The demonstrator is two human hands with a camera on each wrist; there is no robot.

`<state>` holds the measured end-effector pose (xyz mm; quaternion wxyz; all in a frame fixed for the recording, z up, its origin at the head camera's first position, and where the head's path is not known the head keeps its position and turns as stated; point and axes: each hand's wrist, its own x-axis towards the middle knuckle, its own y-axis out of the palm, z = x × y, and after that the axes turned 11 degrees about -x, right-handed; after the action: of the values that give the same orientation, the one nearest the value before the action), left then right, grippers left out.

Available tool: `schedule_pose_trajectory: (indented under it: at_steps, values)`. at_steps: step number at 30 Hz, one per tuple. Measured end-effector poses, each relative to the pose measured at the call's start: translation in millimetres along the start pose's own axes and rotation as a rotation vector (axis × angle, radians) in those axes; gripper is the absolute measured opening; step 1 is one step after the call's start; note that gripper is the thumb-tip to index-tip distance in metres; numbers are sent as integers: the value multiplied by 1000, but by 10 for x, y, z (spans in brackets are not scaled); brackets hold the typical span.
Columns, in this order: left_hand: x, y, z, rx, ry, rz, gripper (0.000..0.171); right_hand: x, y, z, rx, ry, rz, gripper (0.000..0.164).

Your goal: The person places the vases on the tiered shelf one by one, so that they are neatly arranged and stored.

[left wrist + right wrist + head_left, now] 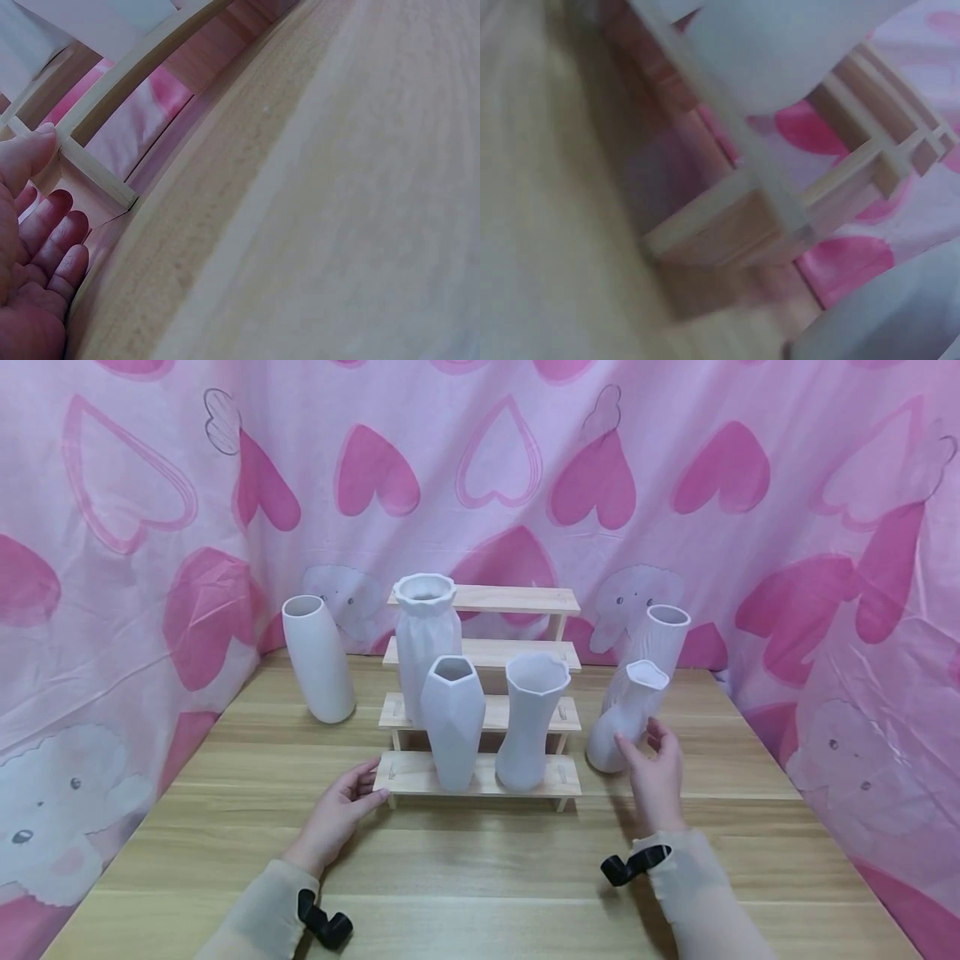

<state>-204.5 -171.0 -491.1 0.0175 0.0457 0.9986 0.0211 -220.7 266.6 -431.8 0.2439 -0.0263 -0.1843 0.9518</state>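
A four-step wooden stand (pixel 491 601) sits mid-table. My left hand (pixel 337 814) holds the left end of its lowest step, thumb at the front corner; in the left wrist view the fingers (pixel 69 266) curl below that step. At right, my right hand (pixel 657 777) grips the lower part of a curvy white vase (pixel 637 702), thumb across its front and fingers at its right side. The right wrist view is blurred and shows no fingers, only a white vase surface (pixel 900 319) beside the stand. A faceted vase (pixel 453 718) and a flared vase (pixel 529 718) stand upright on the lowest step.
A taller white vase with a wavy rim (pixel 426 635) rises behind the faceted one. A smooth white vase (pixel 321 664) stands at the left, and a ribbed vase (pixel 663 639) behind the curvy one. A pink heart-print curtain (pixel 465 460) surrounds the wooden table (pixel 480 885).
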Motion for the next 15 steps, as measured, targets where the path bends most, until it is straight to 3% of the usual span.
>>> schedule_pose_trajectory:
  at_steps: [7,15]
  values:
    - [-9,-3,-5,7,3,1,61,119,30,158,30,22,82,81]
    - [-5,-10,-3,6,-3,10,64,187,93,256,71,16,48,77]
